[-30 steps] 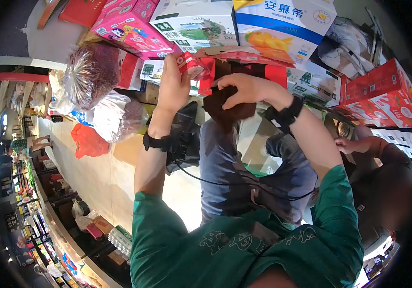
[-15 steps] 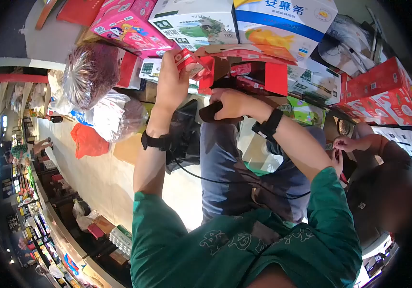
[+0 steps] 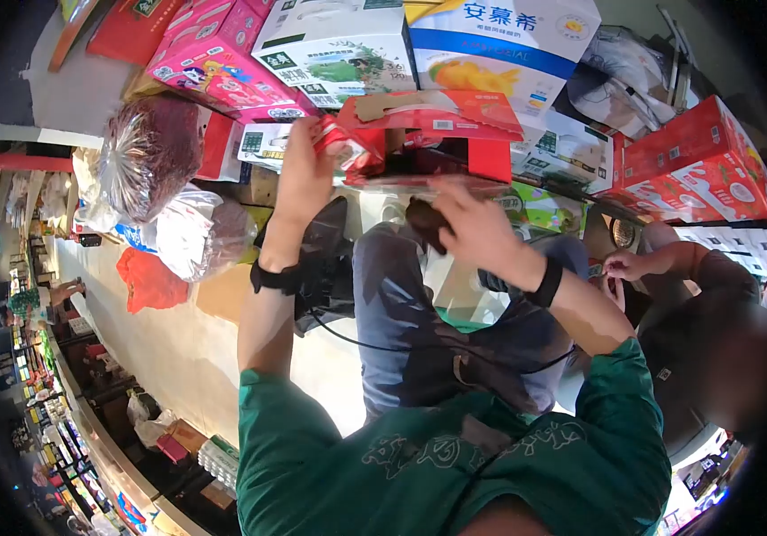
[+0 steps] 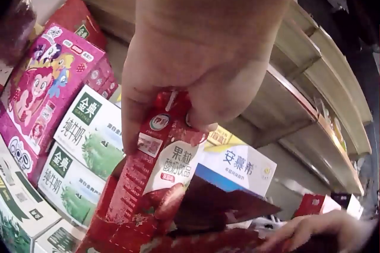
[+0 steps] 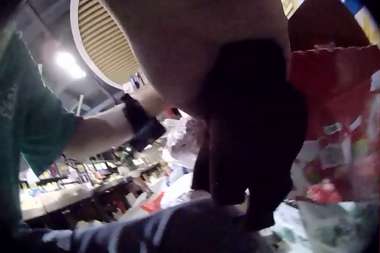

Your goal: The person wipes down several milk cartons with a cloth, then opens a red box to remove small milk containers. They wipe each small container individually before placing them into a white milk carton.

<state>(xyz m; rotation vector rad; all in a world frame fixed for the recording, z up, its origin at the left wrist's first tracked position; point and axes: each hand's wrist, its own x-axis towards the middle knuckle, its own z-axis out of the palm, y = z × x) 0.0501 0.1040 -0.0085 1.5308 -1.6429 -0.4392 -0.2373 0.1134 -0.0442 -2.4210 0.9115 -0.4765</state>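
Observation:
In the head view the left hand (image 3: 305,183) is raised at the left end of an open red cardboard box (image 3: 490,163). Its fingers grip the top of a red drink carton (image 3: 347,150) with a strawberry picture, seen close up in the left wrist view as the carton (image 4: 160,176) below the hand (image 4: 196,69). The right hand (image 3: 481,230), partly blurred, is just below the box's near edge, holding a dark brown cloth (image 3: 424,221). In the right wrist view that cloth (image 5: 255,134) hangs from the hand (image 5: 202,33) and hides its fingers.
Milk cartons (image 3: 334,49), a pink box (image 3: 213,62) and a blue-white box (image 3: 490,54) stand behind. Bagged goods (image 3: 151,156) are at left, a red-white box (image 3: 691,170) at right. Another person's hands (image 3: 624,268) are nearby; the wearer's knees are below.
The right hand has moved right and down with the cloth from beside the red carton. The left hand keeps its grip on the carton. The whole head view has shifted slightly.

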